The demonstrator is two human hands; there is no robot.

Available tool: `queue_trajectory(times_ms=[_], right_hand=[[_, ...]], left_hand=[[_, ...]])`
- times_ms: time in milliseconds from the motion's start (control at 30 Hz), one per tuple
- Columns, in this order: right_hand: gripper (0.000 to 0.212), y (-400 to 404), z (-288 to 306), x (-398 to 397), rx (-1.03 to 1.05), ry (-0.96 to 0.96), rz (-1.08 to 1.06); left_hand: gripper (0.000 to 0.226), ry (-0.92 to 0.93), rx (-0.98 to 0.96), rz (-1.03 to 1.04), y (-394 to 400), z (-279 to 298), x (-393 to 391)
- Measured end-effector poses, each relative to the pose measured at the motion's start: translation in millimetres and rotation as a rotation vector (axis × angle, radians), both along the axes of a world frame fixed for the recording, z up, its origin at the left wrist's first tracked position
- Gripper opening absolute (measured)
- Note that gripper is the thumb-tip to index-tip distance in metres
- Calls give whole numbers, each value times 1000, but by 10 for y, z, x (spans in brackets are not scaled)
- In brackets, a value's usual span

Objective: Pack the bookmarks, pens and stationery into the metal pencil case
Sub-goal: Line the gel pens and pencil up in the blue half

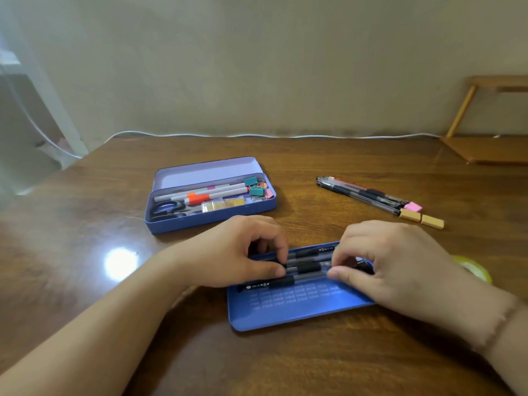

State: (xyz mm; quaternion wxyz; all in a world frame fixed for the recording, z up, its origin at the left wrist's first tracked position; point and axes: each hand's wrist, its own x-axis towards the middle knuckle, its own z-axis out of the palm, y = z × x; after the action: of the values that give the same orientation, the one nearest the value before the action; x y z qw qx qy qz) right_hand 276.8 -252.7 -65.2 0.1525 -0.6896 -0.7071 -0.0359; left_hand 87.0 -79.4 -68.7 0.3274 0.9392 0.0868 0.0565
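A blue metal tray (300,310) lies in front of me with several black-grip pens (307,267) laid side by side along its far half. My left hand (243,252) pinches the pens at their left end with curled fingers and thumb. My right hand (385,261) pinches the same pens at their right end. Further back, the open purple pencil case (211,221) holds markers, scissors, binder clips and a clear box. More pens (363,194) lie loose on the table to the right, beside a pink eraser (413,206) and two tan erasers (421,218).
A roll of yellow tape (474,268) peeks out behind my right wrist. A wooden stand (485,147) sits at the back right corner. A white cable (257,135) runs along the table's far edge by the wall.
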Motion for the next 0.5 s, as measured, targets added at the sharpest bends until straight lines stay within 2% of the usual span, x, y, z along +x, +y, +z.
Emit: queue_trajectory(times_ms=[167,267,367,433,500], right_hand=[[25,46,-58,-70,4,19,-56],[21,72,-73,-112,0,34,-58],[26,89,-35,-101,0,70,-69],[27,89,14,68,114,153,-156],[21,82,47,340,253,117,-334]], left_hand=[[10,-2,4,-10,-15,18,-5],[20,24,-3,-18,-24,40,-23],[21,40,18,-11,-28,41,-30],[21,34,31,-17,-29,38,-25],[21,27,43,-20,-32,34,-22]])
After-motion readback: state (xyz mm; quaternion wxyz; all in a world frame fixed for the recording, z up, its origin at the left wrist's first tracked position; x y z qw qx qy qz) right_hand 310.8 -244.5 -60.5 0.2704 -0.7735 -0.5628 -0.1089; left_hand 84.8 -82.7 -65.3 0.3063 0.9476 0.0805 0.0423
